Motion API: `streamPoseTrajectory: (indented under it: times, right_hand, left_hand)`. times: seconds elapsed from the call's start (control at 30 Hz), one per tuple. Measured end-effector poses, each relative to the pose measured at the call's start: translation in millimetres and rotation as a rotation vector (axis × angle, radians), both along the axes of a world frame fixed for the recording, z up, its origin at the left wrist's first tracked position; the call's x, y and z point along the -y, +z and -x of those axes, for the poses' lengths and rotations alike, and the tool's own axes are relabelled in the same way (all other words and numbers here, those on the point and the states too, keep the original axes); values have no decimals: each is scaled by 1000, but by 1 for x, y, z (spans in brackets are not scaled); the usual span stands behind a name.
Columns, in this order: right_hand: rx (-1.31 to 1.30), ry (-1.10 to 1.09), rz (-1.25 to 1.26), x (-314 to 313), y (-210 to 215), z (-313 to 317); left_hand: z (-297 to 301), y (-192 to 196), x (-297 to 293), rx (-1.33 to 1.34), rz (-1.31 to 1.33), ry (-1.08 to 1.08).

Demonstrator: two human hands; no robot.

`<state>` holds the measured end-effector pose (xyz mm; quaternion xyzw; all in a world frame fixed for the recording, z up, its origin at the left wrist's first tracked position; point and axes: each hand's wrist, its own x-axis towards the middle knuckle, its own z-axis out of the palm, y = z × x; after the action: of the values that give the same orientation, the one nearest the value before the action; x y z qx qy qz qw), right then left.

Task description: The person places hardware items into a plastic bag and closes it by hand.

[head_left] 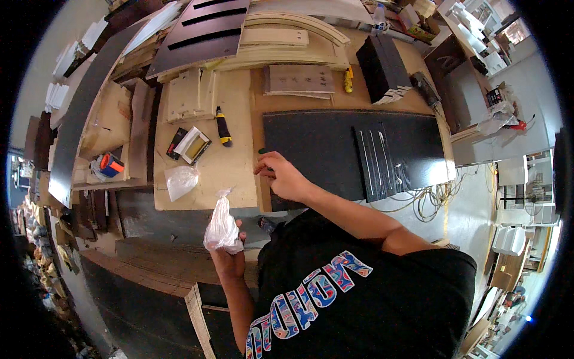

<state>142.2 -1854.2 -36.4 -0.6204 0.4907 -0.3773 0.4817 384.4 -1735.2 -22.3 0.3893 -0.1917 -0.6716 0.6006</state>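
A tied, translucent white plastic bag [221,226] rests in my left hand [230,256], whose fingers wrap round its lower part. What fills the bag cannot be made out. Over the left end of a dark panel [323,149], my right hand [282,175] is closed with its fingers curled. A small dark bit shows at its fingertips, too small to name. Just past the left hand, a second clear plastic bag [182,180] lies on the wooden tabletop [236,173]. Beyond it are an opened small box [194,145] and a black-and-yellow utility knife [223,127].
Dark strips in plastic wrap [378,158] lie on the panel's right part. Behind it stand a stack of black boards [384,67] and a yellow-handled tool [348,80]. A tape dispenser [110,165] sits in the wooden unit at left. A coiled cable [433,200] hangs at right.
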Motion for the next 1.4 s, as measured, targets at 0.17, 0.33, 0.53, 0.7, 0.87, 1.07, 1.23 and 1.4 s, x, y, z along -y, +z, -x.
streamPoseTrajectory:
  times: [0.17, 0.33, 0.53, 0.7, 0.87, 1.07, 1.23, 1.4]
  right_hand:
    - [100, -4, -175, 3, -8, 4]
    - [34, 101, -244, 20, -15, -3]
    - [-495, 145, 112, 95, -70, -37]
    - [-783, 23, 187, 181, -122, -80]
    - [-963, 88, 13, 182, -88, -116]
    - [-549, -152, -32, 227, -141, -63]
    - [-86, -70, -446, 183, -6, -29]
    - [-42, 498, -248, 102, 161, 38]
  left_hand:
    - [1, 4, -3, 13, 25, 53]
    - [1, 3, 1, -115, 73, 2]
    - [9, 41, -3, -96, -46, 97]
    - [8, 45, 0, -130, 2, 62]
    - [7, 48, -12, -109, -50, 102]
    - [17, 55, -1, -121, -31, 24]
    - [16, 45, -8, -99, -117, 73]
    - [27, 55, 7, -37, -156, -33]
